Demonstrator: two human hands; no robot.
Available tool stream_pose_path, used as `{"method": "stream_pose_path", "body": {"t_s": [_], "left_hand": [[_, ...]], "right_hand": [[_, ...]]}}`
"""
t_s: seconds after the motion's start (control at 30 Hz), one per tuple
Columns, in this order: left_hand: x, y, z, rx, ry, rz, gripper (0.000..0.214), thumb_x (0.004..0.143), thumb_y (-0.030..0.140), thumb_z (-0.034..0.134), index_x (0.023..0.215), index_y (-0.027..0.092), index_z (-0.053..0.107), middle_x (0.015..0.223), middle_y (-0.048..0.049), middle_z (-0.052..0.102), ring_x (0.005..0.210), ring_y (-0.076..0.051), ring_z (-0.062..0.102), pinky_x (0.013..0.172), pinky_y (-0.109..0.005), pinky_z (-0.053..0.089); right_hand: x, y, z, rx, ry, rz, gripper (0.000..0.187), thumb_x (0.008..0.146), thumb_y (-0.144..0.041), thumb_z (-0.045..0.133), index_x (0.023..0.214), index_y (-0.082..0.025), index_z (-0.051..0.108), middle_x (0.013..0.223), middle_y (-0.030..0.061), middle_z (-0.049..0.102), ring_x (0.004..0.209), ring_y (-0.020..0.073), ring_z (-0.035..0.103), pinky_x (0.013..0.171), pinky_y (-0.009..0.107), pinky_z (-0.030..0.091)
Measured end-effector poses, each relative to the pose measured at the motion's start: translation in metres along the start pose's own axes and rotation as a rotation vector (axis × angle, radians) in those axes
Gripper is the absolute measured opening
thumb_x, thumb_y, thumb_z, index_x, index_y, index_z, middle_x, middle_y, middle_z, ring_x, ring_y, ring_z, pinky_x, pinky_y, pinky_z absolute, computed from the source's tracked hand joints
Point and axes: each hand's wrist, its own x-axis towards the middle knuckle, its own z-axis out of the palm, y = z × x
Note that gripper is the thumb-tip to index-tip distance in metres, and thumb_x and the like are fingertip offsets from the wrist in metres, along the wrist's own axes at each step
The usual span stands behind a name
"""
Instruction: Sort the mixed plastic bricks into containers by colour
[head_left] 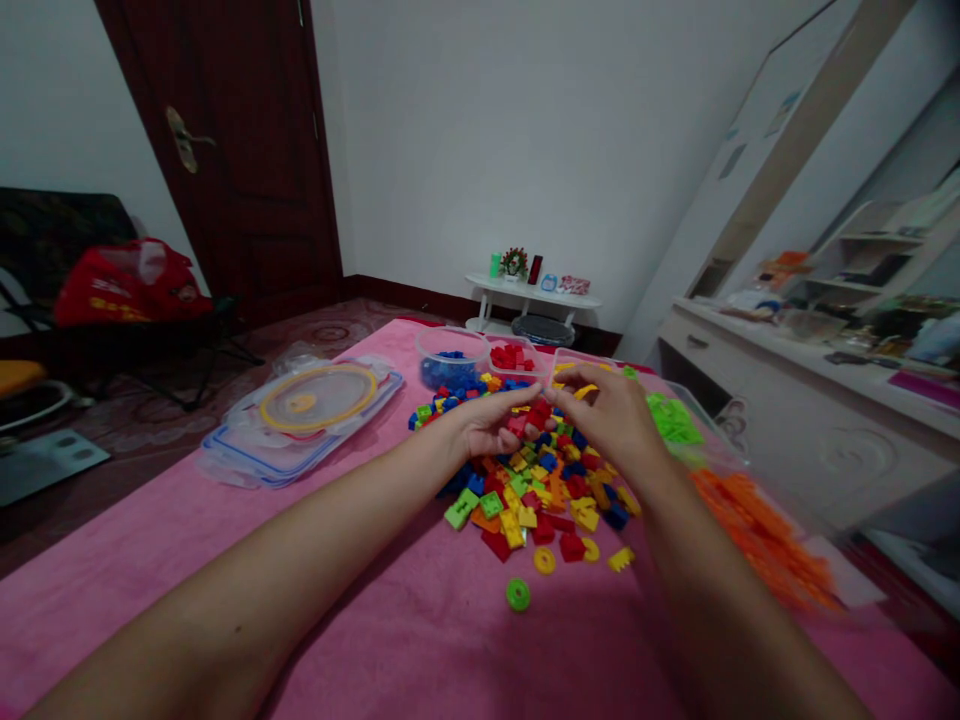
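Observation:
My left hand [491, 425] is turned palm up over the pile, its fingers curled around several red toy bricks [537, 414]. Close against its fingertips is my right hand [607, 400], thumb and fingers drawn together in a pinch. Whatever lies between those fingertips is too small to make out. Under both hands spreads a mixed pile of toy bricks [517, 500] in red, yellow, blue, green and orange. A green ring-shaped piece [517, 594] and a yellow ring-shaped piece [544, 560] lie at its near edge.
Behind the pile stand a round clear tub [427, 345] of blue bricks and a clear box [541, 372] of red ones. Green bricks [673, 418] and orange bricks [765, 535] sit in containers at right. Stacked lids [315, 400] lie left on the pink cloth [420, 620].

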Motion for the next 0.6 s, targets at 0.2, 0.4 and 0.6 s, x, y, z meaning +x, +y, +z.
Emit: {"method": "stream_pose_path", "body": {"t_s": [0.2,0.4,0.6], "left_hand": [[0.029,0.017,-0.007,-0.048,0.110,-0.008,0.012,0.084,0.023,0.055,0.077,0.013,0.057,0.051,0.0021,0.048,0.033,-0.003,0.034,0.030,-0.011,0.025],[0.085,0.098,-0.007,0.180,0.395,0.311,0.008,0.080,0.021,0.061,0.078,0.015,0.056,0.054,0.0024,0.053,0.047,-0.007,0.050,0.049,-0.016,0.045],[0.098,0.092,-0.016,0.872,0.585,0.616,0.027,0.060,0.014,0.074,0.086,0.016,0.067,0.083,-0.0044,0.067,0.082,-0.016,0.060,0.070,-0.021,0.046]], "right_hand": [[0.003,0.009,-0.019,0.234,0.145,0.144,0.029,0.076,-0.037,0.058,0.089,-0.014,0.068,0.081,0.0084,0.069,0.064,0.0172,0.061,0.059,0.028,0.046],[0.006,0.018,-0.023,0.274,0.163,0.203,0.028,0.075,-0.037,0.058,0.088,-0.015,0.068,0.076,0.0078,0.068,0.062,0.0173,0.060,0.056,0.027,0.046],[0.006,0.046,-0.009,0.017,0.068,0.191,0.021,0.078,-0.031,0.054,0.085,-0.019,0.069,0.085,0.0051,0.069,0.072,0.0178,0.063,0.064,0.028,0.045]]}}
